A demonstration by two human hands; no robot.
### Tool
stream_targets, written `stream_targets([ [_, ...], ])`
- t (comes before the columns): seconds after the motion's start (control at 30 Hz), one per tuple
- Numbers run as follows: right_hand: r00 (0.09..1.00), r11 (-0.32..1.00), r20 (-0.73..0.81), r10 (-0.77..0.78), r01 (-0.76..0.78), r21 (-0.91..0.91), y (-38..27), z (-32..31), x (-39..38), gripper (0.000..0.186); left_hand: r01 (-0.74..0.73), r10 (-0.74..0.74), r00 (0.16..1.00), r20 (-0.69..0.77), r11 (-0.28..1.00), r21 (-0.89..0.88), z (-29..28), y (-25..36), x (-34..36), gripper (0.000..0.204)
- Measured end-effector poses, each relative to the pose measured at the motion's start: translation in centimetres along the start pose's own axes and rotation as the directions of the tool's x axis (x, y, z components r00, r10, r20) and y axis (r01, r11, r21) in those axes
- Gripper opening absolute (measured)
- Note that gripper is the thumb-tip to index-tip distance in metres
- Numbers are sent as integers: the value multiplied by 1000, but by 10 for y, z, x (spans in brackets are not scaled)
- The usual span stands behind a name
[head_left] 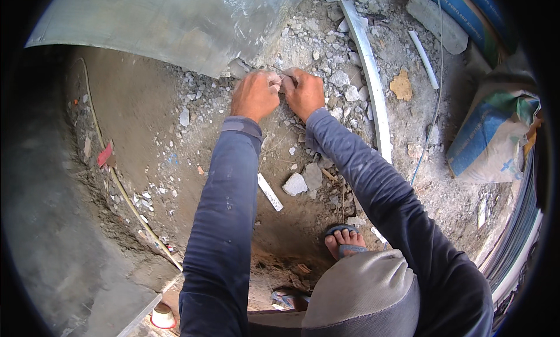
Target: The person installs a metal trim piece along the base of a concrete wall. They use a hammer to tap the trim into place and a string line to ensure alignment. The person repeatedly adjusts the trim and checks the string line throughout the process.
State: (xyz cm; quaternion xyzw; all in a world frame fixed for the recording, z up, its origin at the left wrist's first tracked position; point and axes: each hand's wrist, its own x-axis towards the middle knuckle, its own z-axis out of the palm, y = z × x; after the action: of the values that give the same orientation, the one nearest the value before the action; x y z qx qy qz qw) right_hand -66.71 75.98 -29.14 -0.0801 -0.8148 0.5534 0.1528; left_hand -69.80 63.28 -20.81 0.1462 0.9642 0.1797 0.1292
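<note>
My left hand point(255, 95) and my right hand point(304, 94) are close together over rubble-strewn ground, just below the edge of a smooth grey surface point(169, 23). Both have their fingers curled in a pinch, thumbs and fingertips nearly touching. Whatever lies between them is too small and too covered to make out. Pale stone chips point(339, 79) lie beside my right hand. Closer to my body are a short white strip point(269, 192) and a whitish stone point(295, 184).
A long pale metal bar point(368, 66) lies right of my hands, with a thin white pipe point(424, 60) beyond it. Blue-and-white sacks point(484, 140) stand at the right. A yellowish cable point(125, 198) runs along the left. My sandalled foot point(346, 240) is below.
</note>
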Motion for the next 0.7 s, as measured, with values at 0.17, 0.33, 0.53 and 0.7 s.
stream_targets([
  [0.17, 997, 987, -32, 76, -80, -139, 11, 10, 7, 14, -79, 87, 980, -176, 995, 53, 40, -12, 11, 43],
  [0.33, 991, 947, -13, 130, -128, -296, 8, 19, 18, 15, -70, 50, 980, -191, 992, -100, 50, -13, 16, 48],
  [0.53, 977, 957, 0, 212, -207, -202, 11, 29, 1, 13, -9, -22, 989, -148, 979, -206, 43, -13, 17, 48],
  [0.7, 971, 977, 133, 200, -187, -107, -13, 32, -27, 22, 73, -89, 993, -71, 977, -201, 30, -12, 21, 44],
])
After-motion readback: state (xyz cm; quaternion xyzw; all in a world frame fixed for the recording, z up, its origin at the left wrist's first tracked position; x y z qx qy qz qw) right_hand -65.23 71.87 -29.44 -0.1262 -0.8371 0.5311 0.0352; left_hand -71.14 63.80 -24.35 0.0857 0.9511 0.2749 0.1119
